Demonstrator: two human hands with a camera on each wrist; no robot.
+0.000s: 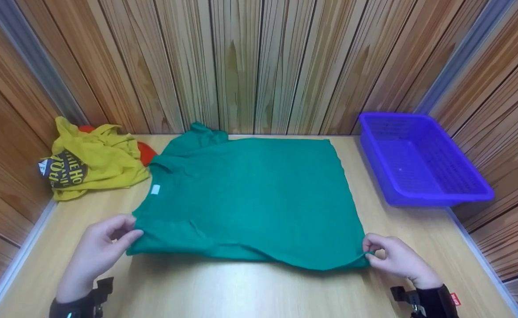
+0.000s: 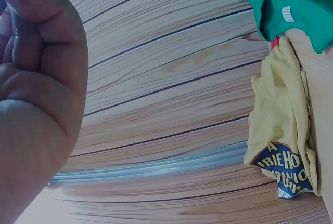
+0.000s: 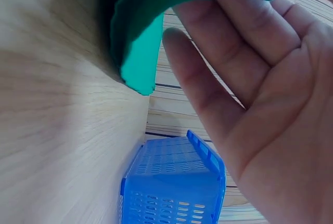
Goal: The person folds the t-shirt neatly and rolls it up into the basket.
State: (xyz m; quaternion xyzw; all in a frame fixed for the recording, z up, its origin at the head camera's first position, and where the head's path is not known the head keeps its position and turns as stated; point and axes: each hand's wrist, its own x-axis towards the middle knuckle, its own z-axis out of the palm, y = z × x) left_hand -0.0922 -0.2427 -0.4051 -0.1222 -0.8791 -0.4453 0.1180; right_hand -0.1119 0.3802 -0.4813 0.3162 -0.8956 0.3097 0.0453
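A green T-shirt (image 1: 259,194) lies spread sideways on the table, its collar with a white label to the left and its hem to the right. My left hand (image 1: 102,249) pinches the near edge by the shoulder between thumb and fingers. At the near hem corner, my right hand (image 1: 395,258) pinches the cloth, and the near edge between both hands is lifted a little off the table. In the right wrist view the green cloth (image 3: 140,37) curves up to the right hand (image 3: 260,68). The left wrist view shows the left hand (image 2: 39,63), its fingertips cut off by the frame.
A crumpled yellow shirt (image 1: 104,163) with dark lettering lies at the back left, over something red (image 1: 146,153). At the back right stands a purple-blue plastic basket (image 1: 435,196). Wood-plank walls (image 1: 241,66) enclose the table (image 1: 223,291) at the back and sides.
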